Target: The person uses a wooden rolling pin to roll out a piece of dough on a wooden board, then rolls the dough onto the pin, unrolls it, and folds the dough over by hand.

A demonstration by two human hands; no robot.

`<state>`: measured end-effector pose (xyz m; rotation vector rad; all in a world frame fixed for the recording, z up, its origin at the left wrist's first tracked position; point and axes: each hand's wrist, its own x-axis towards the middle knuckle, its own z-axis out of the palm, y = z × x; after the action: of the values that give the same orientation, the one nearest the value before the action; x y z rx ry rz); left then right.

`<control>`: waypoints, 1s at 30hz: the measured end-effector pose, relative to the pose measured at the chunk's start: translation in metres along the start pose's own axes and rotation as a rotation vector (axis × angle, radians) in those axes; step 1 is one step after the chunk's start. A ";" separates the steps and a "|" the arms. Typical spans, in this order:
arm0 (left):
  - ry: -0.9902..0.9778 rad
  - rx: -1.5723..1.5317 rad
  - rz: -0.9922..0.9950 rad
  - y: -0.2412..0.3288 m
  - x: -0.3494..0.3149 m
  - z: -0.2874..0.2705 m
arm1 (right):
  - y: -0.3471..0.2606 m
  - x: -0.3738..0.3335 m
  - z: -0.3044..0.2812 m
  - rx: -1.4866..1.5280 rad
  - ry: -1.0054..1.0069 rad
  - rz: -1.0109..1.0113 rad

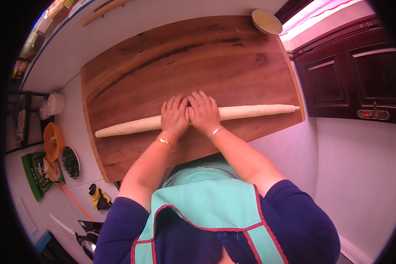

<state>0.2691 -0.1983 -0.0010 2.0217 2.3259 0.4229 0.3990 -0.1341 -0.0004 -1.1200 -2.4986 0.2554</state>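
Note:
A long pale rope of dough (251,111) lies across the near part of a large brown wooden board (193,61), from the board's left side to its right edge. My left hand (174,115) and my right hand (203,112) rest side by side, palms down, on the middle of the rope. The fingers are flat and spread, pressing on the dough, not wrapped around it. A gold bracelet is on my left wrist and a silver one on my right. The dough under the hands is hidden.
A round wooden lid (266,21) sits at the board's far right corner. On the left stand a white pot (55,103), an orange basket (53,141), a dark bowl of greens (70,162) and a green packet (37,174). Dark cabinets (352,75) are at right.

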 end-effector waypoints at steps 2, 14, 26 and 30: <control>0.030 -0.019 -0.048 -0.020 0.012 -0.001 | 0.016 0.012 0.000 -0.159 0.125 -0.124; 0.139 0.163 -0.431 -0.171 0.008 -0.021 | 0.180 0.022 -0.055 -0.362 0.268 0.312; 0.114 0.059 -0.129 -0.115 0.084 -0.005 | 0.120 0.091 -0.018 -0.126 0.084 0.026; 0.274 0.291 -0.365 -0.196 0.052 -0.034 | 0.193 0.051 -0.051 -0.350 0.160 0.246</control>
<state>0.0650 -0.1771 -0.0045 1.6608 3.0038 0.3792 0.5207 0.0328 -0.0016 -1.5225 -2.3173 -0.2087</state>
